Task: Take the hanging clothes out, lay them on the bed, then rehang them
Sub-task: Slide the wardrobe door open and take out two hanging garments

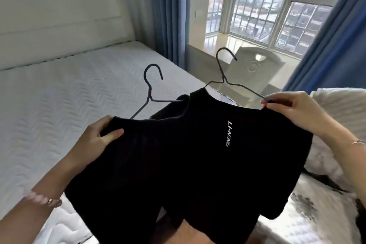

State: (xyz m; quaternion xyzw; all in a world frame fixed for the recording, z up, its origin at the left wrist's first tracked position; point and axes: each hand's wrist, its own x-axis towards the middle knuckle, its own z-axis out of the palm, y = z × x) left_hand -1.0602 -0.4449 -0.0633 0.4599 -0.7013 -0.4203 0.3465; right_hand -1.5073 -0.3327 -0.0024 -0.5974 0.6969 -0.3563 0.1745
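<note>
Two black tops on wire hangers, held up side by side over the near edge of the bed [59,95]. Left hand [99,134] grips the shoulder of the left top [128,164]; right hand [287,107] pinches the right hanger [223,79] at the shoulder of the right top [237,164].

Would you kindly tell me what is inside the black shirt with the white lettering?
One arm of a wire hanger enters the collar of the black shirt; its hook and other arm show outside, the right hand pinching that arm's end. Fabric hides how far it reaches inside.
</note>
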